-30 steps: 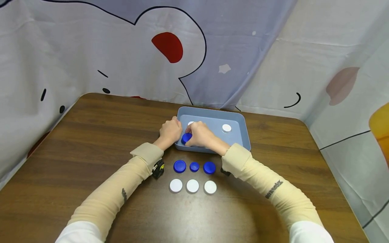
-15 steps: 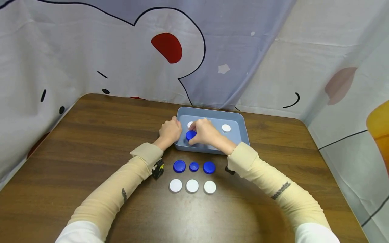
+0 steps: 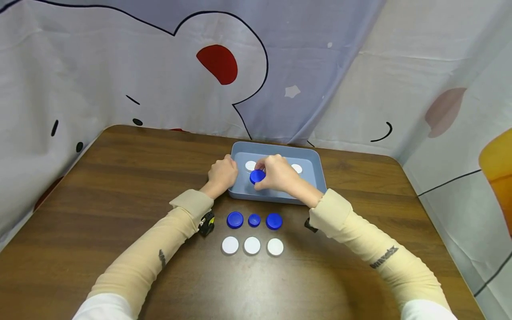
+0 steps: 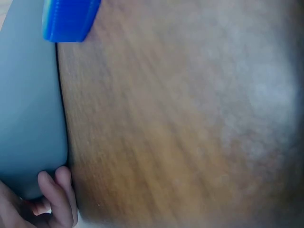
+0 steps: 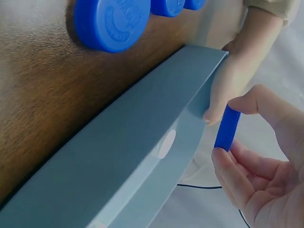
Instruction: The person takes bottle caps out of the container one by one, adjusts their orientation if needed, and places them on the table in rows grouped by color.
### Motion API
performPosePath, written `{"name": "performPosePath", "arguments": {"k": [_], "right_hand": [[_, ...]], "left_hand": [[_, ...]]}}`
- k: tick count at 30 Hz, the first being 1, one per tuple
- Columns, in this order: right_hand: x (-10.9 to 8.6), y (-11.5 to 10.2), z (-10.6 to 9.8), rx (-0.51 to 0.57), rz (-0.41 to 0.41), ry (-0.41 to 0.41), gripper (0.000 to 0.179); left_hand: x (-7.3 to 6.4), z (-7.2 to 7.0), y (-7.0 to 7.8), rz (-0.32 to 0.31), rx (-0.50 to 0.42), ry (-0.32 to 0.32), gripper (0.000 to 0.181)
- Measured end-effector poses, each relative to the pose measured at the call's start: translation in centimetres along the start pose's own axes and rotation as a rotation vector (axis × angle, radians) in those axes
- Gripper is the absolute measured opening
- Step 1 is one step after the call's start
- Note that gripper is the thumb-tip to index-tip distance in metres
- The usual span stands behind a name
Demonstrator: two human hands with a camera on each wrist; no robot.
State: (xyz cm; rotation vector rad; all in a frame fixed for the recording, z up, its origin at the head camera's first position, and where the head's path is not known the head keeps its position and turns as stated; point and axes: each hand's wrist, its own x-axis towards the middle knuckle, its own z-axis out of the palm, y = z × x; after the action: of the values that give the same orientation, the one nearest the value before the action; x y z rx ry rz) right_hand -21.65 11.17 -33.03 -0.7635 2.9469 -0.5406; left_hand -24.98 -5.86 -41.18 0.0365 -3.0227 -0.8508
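My right hand [image 3: 278,173] pinches a blue bottle cap [image 3: 257,176] between thumb and fingers, over the left half of a shallow grey-blue tray [image 3: 272,198]. In the right wrist view that cap [image 5: 227,128] is held edge-on, above the tray wall. My left hand [image 3: 222,175] grips the tray's left end; in the left wrist view its curled fingers [image 4: 57,194] are at the tray's corner. Inside the tray lie two white caps, one [image 3: 250,166] just left of my right fingertips and another [image 3: 297,168] farther right, partly behind that hand.
In front of the tray, a row of blue caps lies on the wooden table [image 3: 160,266]: a large one [image 3: 234,220], a smaller one [image 3: 254,220] and another large one [image 3: 274,221]. Nearer me are three white caps [image 3: 252,246]. A patterned curtain [image 3: 304,66] hangs behind the table.
My right hand has lifted the blue cap from the tray's front left corner and carried it rightward. More of the left white cap shows. My left hand stays on the tray.
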Motion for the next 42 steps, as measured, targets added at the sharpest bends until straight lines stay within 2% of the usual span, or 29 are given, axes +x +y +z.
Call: {"name": "performPosePath", "arguments": {"k": [20, 33, 42], "right_hand": [[-4.3, 0.9, -2.1, 0.008, -0.038, 0.064, 0.035], [-7.8, 3.2, -1.7, -0.014, -0.020, 0.047, 0.036], [-10.1, 4.2, -0.7, -0.022, -0.016, 0.048, 0.035]], "left_hand": [[-0.1, -0.1, 0.0, 0.002, -0.022, 0.001, 0.041], [-0.1, -0.3, 0.0, 0.003, -0.014, 0.008, 0.042], [0.0, -0.1, 0.0, 0.004, -0.011, -0.004, 0.042]]}}
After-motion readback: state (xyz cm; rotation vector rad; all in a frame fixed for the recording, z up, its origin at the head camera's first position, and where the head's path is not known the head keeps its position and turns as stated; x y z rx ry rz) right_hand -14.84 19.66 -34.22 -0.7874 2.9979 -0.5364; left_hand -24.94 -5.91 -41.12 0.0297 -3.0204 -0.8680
